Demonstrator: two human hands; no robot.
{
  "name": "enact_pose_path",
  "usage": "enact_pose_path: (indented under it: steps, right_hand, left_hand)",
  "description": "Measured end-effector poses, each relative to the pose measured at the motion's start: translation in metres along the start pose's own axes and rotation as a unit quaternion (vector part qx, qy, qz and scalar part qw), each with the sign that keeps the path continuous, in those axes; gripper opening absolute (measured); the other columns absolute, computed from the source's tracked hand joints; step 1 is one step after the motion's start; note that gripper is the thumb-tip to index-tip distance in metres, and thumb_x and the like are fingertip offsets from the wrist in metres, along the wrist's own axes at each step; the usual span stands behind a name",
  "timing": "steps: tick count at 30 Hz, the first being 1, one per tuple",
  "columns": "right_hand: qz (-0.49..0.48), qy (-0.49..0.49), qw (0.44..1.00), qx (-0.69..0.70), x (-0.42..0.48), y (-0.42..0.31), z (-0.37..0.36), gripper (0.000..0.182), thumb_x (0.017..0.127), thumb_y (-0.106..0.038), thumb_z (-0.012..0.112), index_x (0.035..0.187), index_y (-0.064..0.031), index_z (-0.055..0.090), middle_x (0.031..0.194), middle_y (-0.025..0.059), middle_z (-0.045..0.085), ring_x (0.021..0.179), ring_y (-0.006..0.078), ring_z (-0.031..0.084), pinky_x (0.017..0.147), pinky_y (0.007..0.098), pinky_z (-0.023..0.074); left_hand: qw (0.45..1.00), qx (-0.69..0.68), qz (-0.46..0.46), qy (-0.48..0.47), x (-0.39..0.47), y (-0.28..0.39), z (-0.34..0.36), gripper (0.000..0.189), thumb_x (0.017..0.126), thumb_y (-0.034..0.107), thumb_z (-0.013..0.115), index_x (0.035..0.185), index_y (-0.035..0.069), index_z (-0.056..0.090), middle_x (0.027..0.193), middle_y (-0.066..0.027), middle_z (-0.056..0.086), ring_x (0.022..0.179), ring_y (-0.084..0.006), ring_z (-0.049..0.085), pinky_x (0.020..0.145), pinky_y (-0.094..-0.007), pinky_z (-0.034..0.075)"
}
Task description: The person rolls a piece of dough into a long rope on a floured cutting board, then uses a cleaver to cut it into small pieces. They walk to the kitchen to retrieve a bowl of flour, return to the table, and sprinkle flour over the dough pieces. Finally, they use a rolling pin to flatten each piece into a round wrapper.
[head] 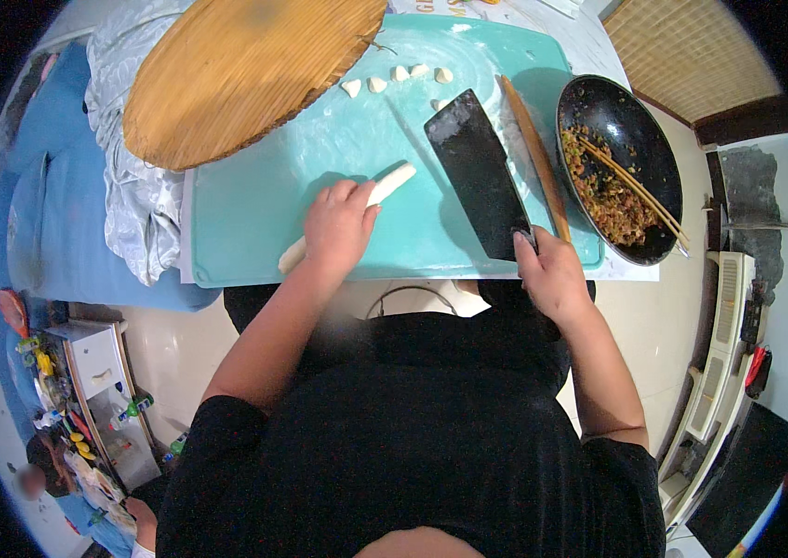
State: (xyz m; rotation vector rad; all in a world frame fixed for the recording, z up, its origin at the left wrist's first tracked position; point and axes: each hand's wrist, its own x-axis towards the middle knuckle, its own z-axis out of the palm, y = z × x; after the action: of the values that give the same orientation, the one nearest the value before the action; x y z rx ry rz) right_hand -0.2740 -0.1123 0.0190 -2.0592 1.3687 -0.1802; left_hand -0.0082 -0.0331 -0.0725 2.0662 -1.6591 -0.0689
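A rope of dough (394, 181) lies slantwise on the floured green mat (254, 209). My left hand (342, 227) grips it around the middle, with both ends showing. In my right hand (553, 275) is the handle of a dark cleaver (474, 171); its broad blade is tilted above the mat, to the right of the dough. Several small cut dough pieces (377, 84) sit in a loose row farther back. Another piece (438, 105) is partly hidden behind the blade's far end. Beside the cleaver rests a tapered wooden rolling pin (537, 157).
A black wok (649, 143) holds chopped filling (610, 199) and a pair of chopsticks (635, 187) at the right. An oval wooden board (247, 77) overlaps the mat's back left. White patterned cloth (136, 139) bunches at left. Another person's hand (143, 519) shows at lower left.
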Motion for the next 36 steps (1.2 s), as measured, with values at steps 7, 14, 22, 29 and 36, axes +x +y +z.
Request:
enact_pose_path:
  steps: [7,14,22,29,36]
  right_hand:
    - [-0.099,-0.004,0.993,-0.065,0.009,-0.032,0.010,0.027,0.090,-0.027,0.051,0.091,-0.0015,0.060,0.071,0.0222,0.061,0.067,0.0400,0.060,0.062,0.0464,0.0472]
    - [-0.100,-0.037,0.985,-0.132,0.028,-0.046,0.023,0.028,0.090,-0.027,0.049,0.086,-0.0011,0.059,0.069,0.0214,0.061,0.065,0.0395,0.060,0.063,0.0470,0.0484]
    - [-0.072,-0.101,0.972,-0.200,0.042,-0.060,0.032,0.032,0.091,-0.028,0.045,0.084,-0.0002,0.060,0.072,0.0229,0.062,0.070,0.0408,0.061,0.067,0.0483,0.0486]
    - [-0.096,-0.028,0.989,-0.112,0.032,-0.043,0.019,0.029,0.090,-0.026,0.049,0.081,0.0002,0.058,0.070,0.0237,0.060,0.068,0.0412,0.060,0.064,0.0479,0.0471]
    - [-0.114,-0.053,0.984,-0.126,0.030,-0.061,0.020,0.028,0.091,-0.026,0.049,0.082,-0.0006,0.058,0.068,0.0229,0.059,0.066,0.0413,0.059,0.062,0.0477,0.0468]
  left_hand:
    - [0.999,-0.033,0.025,0.024,-0.003,0.000,-0.001,0.028,0.079,0.016,0.067,0.106,0.009,0.065,0.095,-0.0101,0.058,0.085,-0.0305,0.056,0.073,-0.0409,0.047]
    - [0.999,-0.032,0.006,0.016,0.000,-0.003,-0.001,0.028,0.078,0.015,0.066,0.105,0.007,0.064,0.094,-0.0093,0.057,0.084,-0.0314,0.055,0.072,-0.0409,0.047]
    - [0.999,-0.034,-0.005,0.015,0.001,-0.003,-0.004,0.026,0.078,0.017,0.067,0.102,0.008,0.065,0.097,-0.0090,0.059,0.086,-0.0323,0.057,0.074,-0.0414,0.048]
    - [0.997,-0.039,-0.060,0.004,0.013,-0.022,-0.002,0.019,0.082,0.023,0.063,0.094,0.009,0.067,0.094,-0.0087,0.062,0.086,-0.0319,0.058,0.074,-0.0419,0.048]
    - [0.996,-0.047,-0.074,0.001,0.014,-0.028,0.000,0.019,0.084,0.023,0.061,0.092,0.007,0.068,0.089,-0.0104,0.062,0.084,-0.0318,0.060,0.074,-0.0415,0.048]
